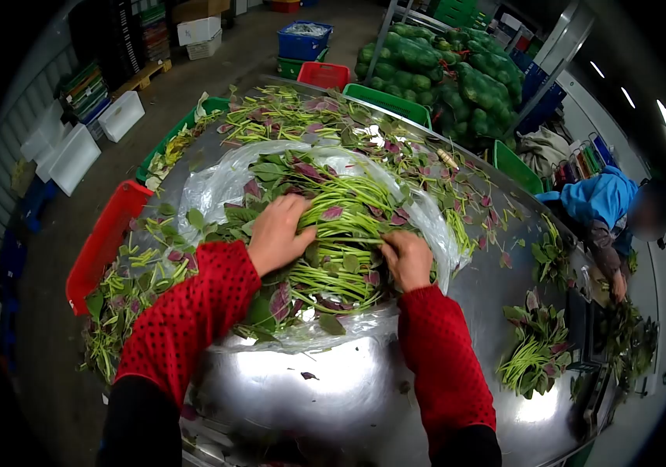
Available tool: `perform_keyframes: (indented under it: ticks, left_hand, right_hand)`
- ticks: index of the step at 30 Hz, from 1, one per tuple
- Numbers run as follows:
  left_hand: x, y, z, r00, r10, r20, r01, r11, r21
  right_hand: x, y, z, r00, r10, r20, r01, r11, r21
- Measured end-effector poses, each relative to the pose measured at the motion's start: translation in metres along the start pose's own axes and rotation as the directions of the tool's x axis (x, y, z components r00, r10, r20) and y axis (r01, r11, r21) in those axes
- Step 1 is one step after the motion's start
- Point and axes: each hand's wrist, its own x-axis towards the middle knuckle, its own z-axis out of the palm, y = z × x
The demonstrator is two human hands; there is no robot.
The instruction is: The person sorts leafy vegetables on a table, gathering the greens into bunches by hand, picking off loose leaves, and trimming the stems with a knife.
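Two bare hands work at the centre of a metal table [294,381], over a pile of leafy stems [352,202] lying on crumpled clear plastic [212,183]. The left hand [278,233], at the pile's 9 o'clock, is half open, thumb spread away, fingers curved onto leaves and stems. The right hand [408,261], at 3 o'clock, is curled nearly closed, thumb and forefinger seemingly pinching stem ends. The step looks like gathering and lining up stems; the next move would call for a light grip and level ends. Loose cuttings [278,117] scatter near 12 o'clock, and the bunched plastic could snag stems. From the picture's centre, a red crate [107,241] sits at 9 o'clock, a separate bunch [535,354] at 4, a co-worker in blue [594,198] at 3, netted green produce [488,89] at 1
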Motion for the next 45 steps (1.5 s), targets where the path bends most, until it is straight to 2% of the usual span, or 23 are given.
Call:
perform_keyframes:
  ticks: [3, 5, 8, 9, 11, 13, 15, 17, 19, 21, 22, 23, 24, 25, 27, 28, 31, 33, 35, 37, 39, 41, 45]
  left_hand:
    - [0.052, -0.02, 0.029, 0.991, 0.134, 0.018, -0.135, 0.99, 0.042]
    - [0.086, -0.028, 0.055, 0.969, 0.063, 0.241, -0.079, 0.995, 0.058]
    - [0.128, -0.021, 0.088, 0.864, 0.123, 0.487, -0.198, 0.975, 0.105]
    - [0.138, -0.019, 0.098, 0.86, 0.133, 0.492, -0.208, 0.973, 0.1]
    - [0.155, -0.019, 0.121, 0.765, 0.07, 0.64, -0.266, 0.94, 0.215]
    - [0.167, -0.028, 0.14, 0.683, -0.061, 0.728, -0.257, 0.913, 0.317]
    - [0.172, -0.037, 0.153, 0.658, -0.091, 0.747, -0.293, 0.883, 0.367]
    - [0.179, -0.035, 0.157, 0.628, -0.097, 0.772, -0.275, 0.9, 0.338]
    - [0.189, -0.026, 0.15, 0.481, -0.256, 0.839, -0.133, 0.924, 0.358]
    - [0.187, -0.027, 0.153, 0.521, -0.248, 0.817, -0.166, 0.909, 0.382]
    - [0.186, -0.027, 0.156, 0.595, -0.166, 0.787, -0.307, 0.858, 0.413]
    - [0.183, -0.027, 0.159, 0.65, -0.07, 0.756, -0.435, 0.782, 0.446]
    - [0.175, -0.031, 0.155, 0.744, 0.176, 0.645, -0.539, 0.729, 0.422]
    - [0.177, -0.031, 0.155, 0.742, 0.177, 0.646, -0.541, 0.728, 0.422]
    - [0.186, -0.029, 0.15, 0.596, -0.091, 0.797, -0.278, 0.908, 0.312]
    - [0.185, -0.03, 0.142, 0.652, -0.016, 0.758, -0.247, 0.941, 0.233]
    - [0.194, -0.026, 0.115, 0.777, 0.053, 0.627, -0.272, 0.927, 0.258]
    - [0.201, -0.045, 0.11, 0.868, 0.223, 0.445, -0.395, 0.852, 0.343]
    - [0.201, -0.048, 0.1, 0.883, 0.063, 0.465, -0.224, 0.927, 0.299]
    - [0.186, -0.049, 0.101, 0.909, 0.215, 0.356, -0.323, 0.904, 0.278]
    - [0.175, -0.04, 0.107, 0.88, 0.108, 0.462, -0.263, 0.921, 0.287]
    - [0.161, -0.03, 0.112, 0.916, 0.222, 0.333, -0.315, 0.913, 0.259]
    - [0.153, -0.028, 0.121, 0.966, 0.207, 0.156, -0.244, 0.93, 0.275]
  right_hand:
    - [-0.027, -0.009, -0.025, 0.979, -0.187, -0.076, 0.179, 0.979, -0.101]
    - [-0.045, -0.009, -0.029, 0.988, -0.142, -0.058, 0.135, 0.985, -0.111]
    - [-0.071, 0.003, -0.017, 0.996, -0.075, -0.045, 0.071, 0.994, -0.08]
    - [-0.08, 0.009, -0.008, 0.998, -0.057, -0.041, 0.056, 0.998, -0.038]
    - [-0.099, 0.014, 0.007, 1.0, -0.01, -0.013, 0.009, 0.999, -0.032]
    - [-0.114, 0.015, 0.021, 0.993, -0.003, -0.114, -0.003, 0.999, -0.048]
    - [-0.122, 0.014, 0.028, 0.99, 0.048, -0.132, -0.053, 0.998, -0.03]
    - [-0.12, 0.014, 0.028, 0.987, 0.067, -0.144, -0.068, 0.998, -0.004]
    - [-0.12, 0.016, 0.028, 0.985, 0.074, -0.158, -0.074, 0.997, 0.003]
    - [-0.12, 0.015, 0.027, 0.987, 0.089, -0.134, -0.087, 0.996, 0.014]
    - [-0.12, 0.015, 0.028, 0.986, 0.095, -0.137, -0.093, 0.995, 0.017]
    - [-0.12, 0.015, 0.028, 0.985, 0.098, -0.139, -0.096, 0.995, 0.022]
    - [-0.12, 0.016, 0.028, 0.985, 0.099, -0.14, -0.096, 0.995, 0.026]
    - [-0.121, 0.016, 0.028, 0.985, 0.101, -0.142, -0.098, 0.995, 0.028]
    - [-0.12, 0.017, 0.028, 0.983, 0.101, -0.155, -0.096, 0.995, 0.042]
    - [-0.121, 0.018, 0.028, 0.982, 0.102, -0.158, -0.097, 0.994, 0.043]
    - [-0.122, 0.021, 0.028, 0.982, 0.093, -0.165, -0.084, 0.995, 0.061]
    - [-0.122, 0.021, 0.029, 0.981, 0.091, -0.173, -0.08, 0.995, 0.066]
    - [-0.122, 0.019, 0.029, 0.98, 0.098, -0.173, -0.086, 0.994, 0.074]
    - [-0.122, 0.018, 0.028, 0.981, 0.1, -0.165, -0.093, 0.994, 0.052]
    - [-0.122, 0.018, 0.028, 0.982, 0.1, -0.161, -0.093, 0.994, 0.049]
    - [-0.122, 0.018, 0.027, 0.981, 0.104, -0.163, -0.095, 0.993, 0.063]
    - [-0.122, 0.019, 0.025, 0.981, 0.111, -0.16, -0.1, 0.992, 0.075]
